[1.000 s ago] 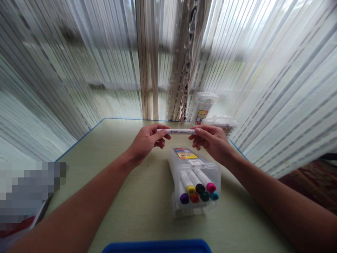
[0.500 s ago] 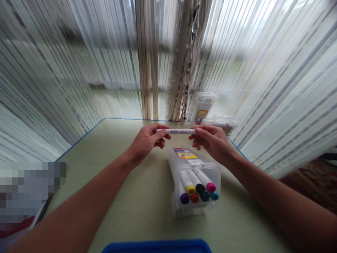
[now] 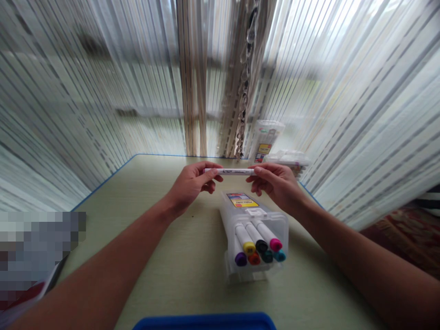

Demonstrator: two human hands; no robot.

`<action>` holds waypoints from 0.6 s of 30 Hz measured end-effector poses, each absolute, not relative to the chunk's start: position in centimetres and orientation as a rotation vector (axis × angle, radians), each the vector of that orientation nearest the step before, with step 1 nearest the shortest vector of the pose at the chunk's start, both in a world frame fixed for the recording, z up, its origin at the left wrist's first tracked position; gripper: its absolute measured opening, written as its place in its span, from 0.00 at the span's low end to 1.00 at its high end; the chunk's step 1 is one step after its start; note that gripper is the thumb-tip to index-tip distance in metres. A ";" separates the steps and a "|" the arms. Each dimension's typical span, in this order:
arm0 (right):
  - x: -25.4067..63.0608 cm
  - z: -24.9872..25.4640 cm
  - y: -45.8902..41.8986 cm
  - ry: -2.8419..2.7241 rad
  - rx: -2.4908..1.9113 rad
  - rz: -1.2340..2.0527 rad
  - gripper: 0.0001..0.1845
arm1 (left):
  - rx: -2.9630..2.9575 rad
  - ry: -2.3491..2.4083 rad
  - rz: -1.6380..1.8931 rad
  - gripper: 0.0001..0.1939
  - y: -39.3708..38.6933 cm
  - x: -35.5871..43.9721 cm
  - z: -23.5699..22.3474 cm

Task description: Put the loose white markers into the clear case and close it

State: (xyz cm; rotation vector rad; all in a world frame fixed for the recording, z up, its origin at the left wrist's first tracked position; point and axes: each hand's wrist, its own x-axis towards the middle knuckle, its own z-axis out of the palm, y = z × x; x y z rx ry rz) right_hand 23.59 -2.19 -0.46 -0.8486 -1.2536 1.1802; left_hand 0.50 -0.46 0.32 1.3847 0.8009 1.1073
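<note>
A white marker (image 3: 235,172) with dark print is held level between my two hands, above the table's far part. My left hand (image 3: 194,183) pinches its left end, where a bit of purple or pink shows. At the other end, the thumb and fingers of my right hand (image 3: 275,181) are closed on it. Just below and nearer lies a clear plastic marker case (image 3: 225,220), its open end facing me. Inside are several white markers (image 3: 259,236) with purple, yellow, orange, black, teal, blue and pink ends. A yellow label (image 3: 244,201) is on its top.
Behind my right hand, a clear case (image 3: 268,137) stands upright beside another clear case (image 3: 288,158). The pale table (image 3: 178,275) has a blue edge, with string curtains (image 3: 151,91) around it. A blue object (image 3: 206,321) shows at the bottom edge.
</note>
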 end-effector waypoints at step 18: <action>23.6 -0.6 -2.1 -1.269 -0.836 1.180 0.14 | 1.394 0.802 1.105 0.14 -0.4 0.4 0.2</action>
